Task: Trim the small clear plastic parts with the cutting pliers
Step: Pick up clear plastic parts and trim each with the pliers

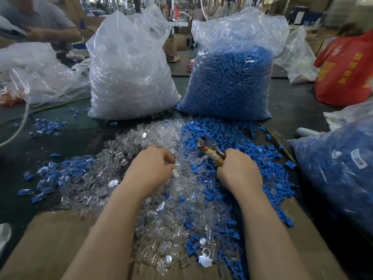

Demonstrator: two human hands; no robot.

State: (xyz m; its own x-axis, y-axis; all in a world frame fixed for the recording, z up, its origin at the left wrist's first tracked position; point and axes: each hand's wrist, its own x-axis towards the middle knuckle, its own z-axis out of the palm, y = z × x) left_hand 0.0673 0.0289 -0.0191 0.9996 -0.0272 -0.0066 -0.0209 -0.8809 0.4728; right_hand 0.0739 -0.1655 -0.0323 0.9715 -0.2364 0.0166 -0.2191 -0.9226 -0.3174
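Clear plastic parts: colourless, transparent, in a glinting heap. Blue plastic parts: solid mid-blue. Left bag: clear film, filled with colourless pieces. Right bag: clear film, filled with blue. Cutting pliers: dull grey metal head, handles wrapped in yellowish-tan tape. Surface: dark grey-green. Cardboard sheet: plain brown. Red bag: red with yellow printed characters.

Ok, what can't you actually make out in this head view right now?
- Cutting pliers: handles hidden inside the right hand; jaw opening blurred.
- Left hand: its curled fingers cover what they pinch; clear part barely shows.
- Bag label: too blurred to read.
- Person at top left: cut off by the edge.
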